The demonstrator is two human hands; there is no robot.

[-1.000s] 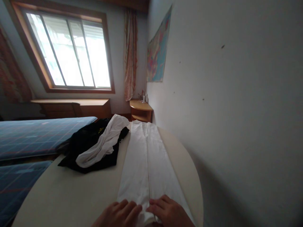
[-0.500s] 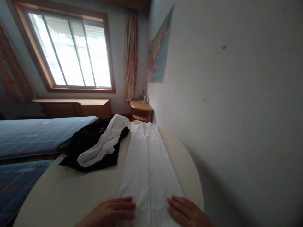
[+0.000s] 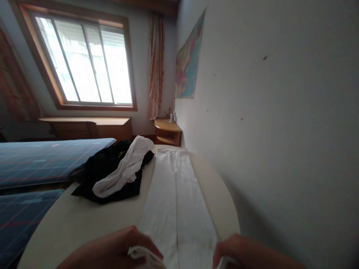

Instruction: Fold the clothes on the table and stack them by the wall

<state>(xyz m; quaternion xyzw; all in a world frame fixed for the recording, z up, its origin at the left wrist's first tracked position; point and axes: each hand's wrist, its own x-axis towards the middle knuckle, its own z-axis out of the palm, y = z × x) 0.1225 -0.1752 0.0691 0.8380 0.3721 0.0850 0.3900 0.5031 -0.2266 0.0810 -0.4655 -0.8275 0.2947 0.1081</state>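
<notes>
"What does the left hand [image 3: 123, 241] have hold of?"

"Its fingers are closed, pinching a turned-up edge at the near end of the white trousers [image 3: 168, 201]."

"And the right hand [image 3: 238, 248]?"

"Fingers curled in as well, closed on the other side of that end. A bit of white cloth shows below them, but the lower edge of the view cuts off much of the grip."

"Where do the trousers lie from there?"

"Between the two sets of fingers and straight ahead of them, flat on the round surface [image 3: 64, 231]. The legs are side by side, and the waistband [image 3: 171, 150] is farthest off, near the far rim."

"Anything toward the left?"

"Ahead and to the left of the left fingers, a white garment [image 3: 126, 170] lies crumpled on top of a black garment [image 3: 101, 164]. Past those, farther left, is a blue plaid mattress [image 3: 50, 160]."

"And straight on?"

"A corner shelf unit [image 3: 167, 125], well beyond the fingers, with a map [image 3: 189, 61] on the wall above."
</notes>
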